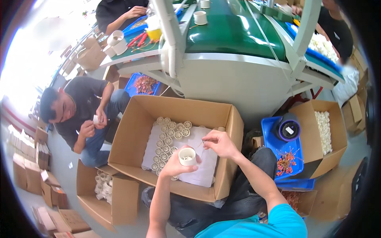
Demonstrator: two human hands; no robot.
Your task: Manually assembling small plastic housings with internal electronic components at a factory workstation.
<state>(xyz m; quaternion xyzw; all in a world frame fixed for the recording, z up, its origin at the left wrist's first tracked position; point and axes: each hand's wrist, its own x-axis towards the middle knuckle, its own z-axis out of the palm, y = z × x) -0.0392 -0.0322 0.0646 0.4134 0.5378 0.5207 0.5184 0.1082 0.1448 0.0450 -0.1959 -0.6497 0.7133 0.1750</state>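
Note:
My left hand (pixel 177 165) is wrapped round a white plastic cup-shaped part (pixel 187 160), its open mouth facing up and small pieces showing inside. Just to the right, my right hand (pixel 218 143) pinches a thin wire-like piece (pixel 201 143), too small to make out fully. Both hands are over a large open cardboard box (pixel 166 104) in front of me. Rows of similar white round parts (pixel 164 139) stand in its left half on a white sheet (pixel 204 166).
Right of me lie a blue tray (pixel 297 152) with small red wired pieces (pixel 285 162), a dark purple-rimmed round container (pixel 288 129) and a box of white pieces (pixel 323 131). A co-worker (pixel 79 107) sits at left. Ahead stands a green conveyor (pixel 238 35).

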